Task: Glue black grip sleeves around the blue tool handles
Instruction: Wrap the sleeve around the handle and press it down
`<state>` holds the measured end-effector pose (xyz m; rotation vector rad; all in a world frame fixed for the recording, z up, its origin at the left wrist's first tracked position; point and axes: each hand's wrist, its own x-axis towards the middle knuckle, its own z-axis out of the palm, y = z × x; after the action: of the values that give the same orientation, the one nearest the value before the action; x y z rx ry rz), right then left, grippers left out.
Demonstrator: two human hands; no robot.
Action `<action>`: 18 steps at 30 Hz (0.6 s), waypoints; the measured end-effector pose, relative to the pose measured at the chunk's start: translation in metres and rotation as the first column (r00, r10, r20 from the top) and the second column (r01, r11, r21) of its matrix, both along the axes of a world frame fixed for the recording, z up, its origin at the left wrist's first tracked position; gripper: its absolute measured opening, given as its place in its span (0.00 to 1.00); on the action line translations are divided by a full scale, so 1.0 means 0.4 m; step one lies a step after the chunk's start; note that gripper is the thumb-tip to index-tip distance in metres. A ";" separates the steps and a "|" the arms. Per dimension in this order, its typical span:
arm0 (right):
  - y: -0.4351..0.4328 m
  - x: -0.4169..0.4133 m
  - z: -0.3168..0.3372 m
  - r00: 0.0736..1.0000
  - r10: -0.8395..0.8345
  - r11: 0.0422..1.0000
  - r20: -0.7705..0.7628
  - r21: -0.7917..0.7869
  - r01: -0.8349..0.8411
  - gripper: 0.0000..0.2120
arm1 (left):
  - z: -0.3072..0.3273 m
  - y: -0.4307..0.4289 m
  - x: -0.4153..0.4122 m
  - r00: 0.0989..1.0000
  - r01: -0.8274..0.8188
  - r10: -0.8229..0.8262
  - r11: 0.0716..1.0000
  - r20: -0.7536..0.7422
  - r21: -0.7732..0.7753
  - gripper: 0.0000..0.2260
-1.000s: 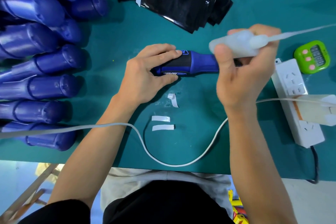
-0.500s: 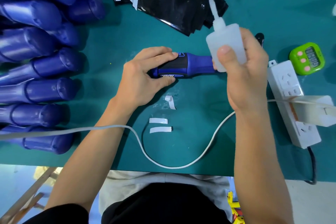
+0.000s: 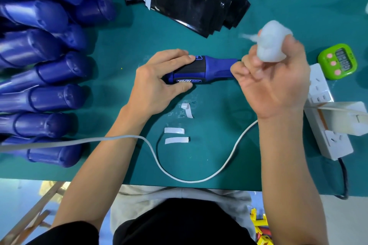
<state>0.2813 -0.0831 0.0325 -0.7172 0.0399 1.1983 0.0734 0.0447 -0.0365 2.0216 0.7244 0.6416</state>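
Holds the blue tool handle down on its side on the teal table with the left hand: fingers curled over the top of the black grip sleeve, thumb tucked against the printed label on the near side. Shows the sleeve wrapped round the thick end of that handle, the bare blue neck tapering away to the right.

Grips a soft white glue bottle in the right hand, just above and beyond the handle's narrow right end, fingers curled round the bottle's body. Blurs both the bottle and this hand, so cannot tell where the nozzle points, nor whether the lower fingers touch the handle's tip.

Elsewhere, all placed from that handle:
- well to the left, a pile of bare blue handles, lying side by side
- beyond it, a fanned stack of glossy black sleeves with white backing strips
- just on the near side, three loose white strips, one of them curled
- nearer again, a white cable looping along the table's front edge
- to the right, past the right hand, a white power strip and a green timer
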 end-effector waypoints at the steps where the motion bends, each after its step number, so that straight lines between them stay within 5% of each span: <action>1: -0.003 0.001 0.001 0.999 0.033 0.999 0.032 -0.016 -0.032 0.11 | 0.000 -0.001 0.000 1.000 -0.002 0.002 1.000 0.001 -0.005 0.26; 6: -0.001 -0.017 0.004 0.977 -0.013 0.993 0.212 -0.110 0.038 0.16 | 0.004 -0.005 0.001 1.000 -0.010 0.010 1.000 0.007 -0.028 0.26; 9: 0.012 -0.046 0.000 0.981 -0.097 0.991 0.167 -0.076 0.111 0.03 | 0.007 -0.003 0.000 1.000 -0.018 0.018 0.999 -0.005 -0.045 0.27; 14: 0.008 -0.036 0.005 0.991 -0.133 0.991 -0.003 0.018 0.133 0.24 | 0.013 -0.007 0.001 1.000 -0.026 0.025 0.996 -0.007 -0.080 0.27; 18: 0.016 -0.053 0.007 0.985 -0.045 0.985 0.164 -0.156 0.071 0.05 | 0.017 -0.002 0.001 1.000 -0.024 0.024 0.995 -0.005 -0.092 0.27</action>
<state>0.2599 -0.0766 0.0354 -0.9467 0.0243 1.0862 0.0738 0.0439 -0.0298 1.9325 0.7684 0.6072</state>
